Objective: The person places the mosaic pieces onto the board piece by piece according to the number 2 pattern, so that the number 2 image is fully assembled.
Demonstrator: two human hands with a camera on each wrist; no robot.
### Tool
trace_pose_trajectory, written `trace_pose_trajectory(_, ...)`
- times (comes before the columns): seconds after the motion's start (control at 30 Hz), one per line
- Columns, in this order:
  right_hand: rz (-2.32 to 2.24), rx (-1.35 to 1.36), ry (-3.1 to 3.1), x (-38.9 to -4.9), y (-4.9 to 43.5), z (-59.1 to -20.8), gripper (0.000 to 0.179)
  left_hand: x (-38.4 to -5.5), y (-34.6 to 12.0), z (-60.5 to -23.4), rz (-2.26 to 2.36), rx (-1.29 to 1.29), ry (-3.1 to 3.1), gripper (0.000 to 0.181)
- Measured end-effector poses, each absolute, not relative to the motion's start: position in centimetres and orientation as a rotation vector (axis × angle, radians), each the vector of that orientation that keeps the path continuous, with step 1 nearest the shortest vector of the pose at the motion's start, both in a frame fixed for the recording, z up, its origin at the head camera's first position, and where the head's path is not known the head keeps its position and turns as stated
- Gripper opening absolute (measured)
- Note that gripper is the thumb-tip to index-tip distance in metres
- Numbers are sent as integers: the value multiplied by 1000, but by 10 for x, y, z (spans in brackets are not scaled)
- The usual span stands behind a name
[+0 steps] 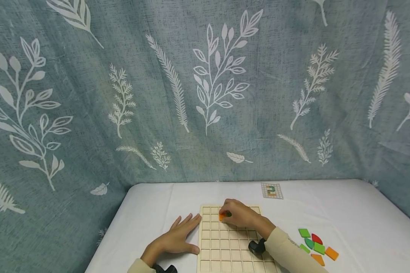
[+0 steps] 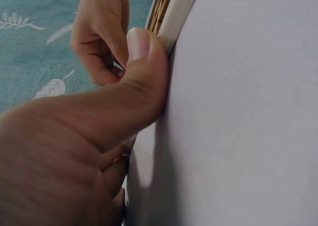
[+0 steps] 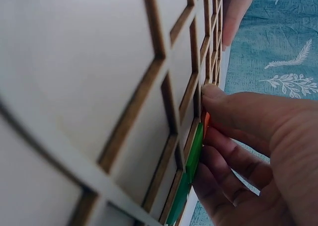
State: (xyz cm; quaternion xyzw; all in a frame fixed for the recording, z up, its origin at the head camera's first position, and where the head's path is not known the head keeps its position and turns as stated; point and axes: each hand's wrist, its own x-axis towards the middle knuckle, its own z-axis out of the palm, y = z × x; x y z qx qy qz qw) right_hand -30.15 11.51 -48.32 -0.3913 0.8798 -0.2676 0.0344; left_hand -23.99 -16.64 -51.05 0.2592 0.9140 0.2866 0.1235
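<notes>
A pale wooden grid board (image 1: 210, 244) lies on the white table, divided into square cells by raised strips. Near its far edge, my right hand (image 1: 237, 213) pinches an orange tile (image 1: 221, 217) at a cell. Beside those fingers, the right wrist view shows a bright green tile (image 3: 195, 149) and a darker green tile (image 3: 179, 198) in neighbouring cells. My left hand (image 1: 181, 237) lies with fingers spread along the board's left side. Its thumb (image 2: 141, 72) presses against the wooden edge in the left wrist view.
Right of the board lie several loose tiles, among them a red piece (image 1: 316, 239), a green one (image 1: 304, 232) and an orange one (image 1: 331, 253). A small pattern card (image 1: 272, 190) with a coloured grid sits beyond the board. A leaf-print curtain (image 1: 205, 151) hangs behind the table.
</notes>
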Motion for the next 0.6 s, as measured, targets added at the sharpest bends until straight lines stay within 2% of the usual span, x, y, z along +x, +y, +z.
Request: trace_pose_trajectory(0.6, -858, -1202, 2684, -290, 122, -467, 25, -240, -167, -508, 839, 758, 2646, 111)
